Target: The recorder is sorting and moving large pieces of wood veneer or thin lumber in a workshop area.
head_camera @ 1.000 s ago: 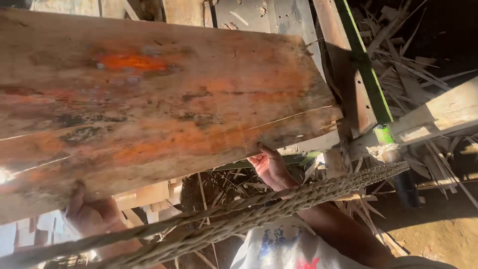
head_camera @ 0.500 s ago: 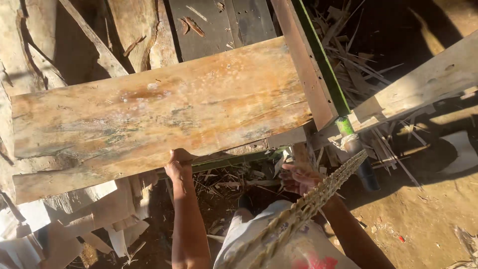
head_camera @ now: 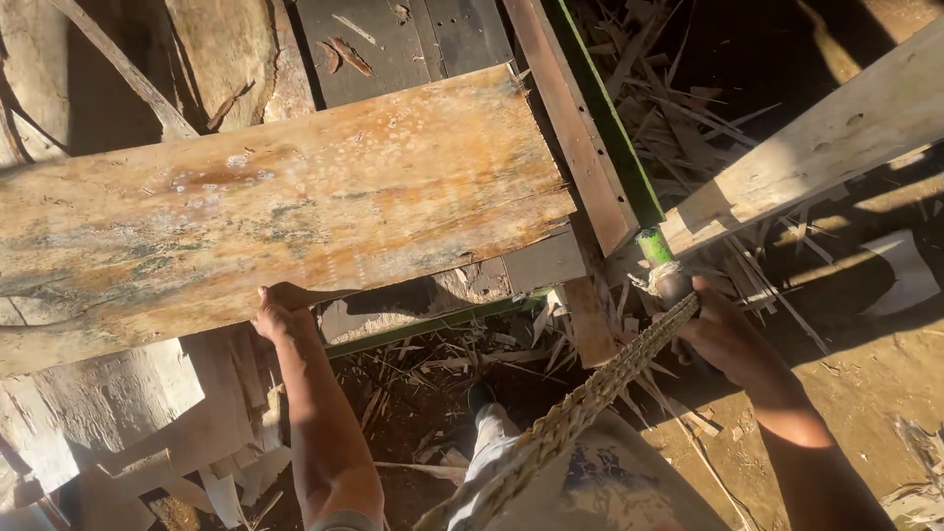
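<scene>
Head view, looking down past the torso. Left hand [head_camera: 278, 313] curled under the near long edge of a broad weathered plank [head_camera: 285, 206], fingers hidden beneath the wood and thumb side showing, apparently bearing the board's weight from below. Plank held roughly level across the upper left of the frame, stained orange and grey, far end lying over a green-edged timber frame [head_camera: 600, 128]; grip near mid-length probably chosen for balance.

Right hand [head_camera: 730, 339] closed around the end of a braided fibre rope [head_camera: 580, 403] close to a green post [head_camera: 654, 246], where a knot or wrap of the same fibre sits. Rope running from that hand diagonally down toward the lower middle of the frame, crossing in front of pale printed cloth at the waist; seemingly taut, though whether loaded cannot be told.

Pale sawn beam [head_camera: 816, 147] leaning from the upper right down toward the post, well apart from the plank. Below and between the arms: splinters, bark strips and wood offcuts [head_camera: 442, 364] littering a dirt floor [head_camera: 885, 393]. Lighter broken boards [head_camera: 128, 413] stacked at lower left, just beneath the plank's near edge. Strong low sunlight, deep shadow at upper right.
</scene>
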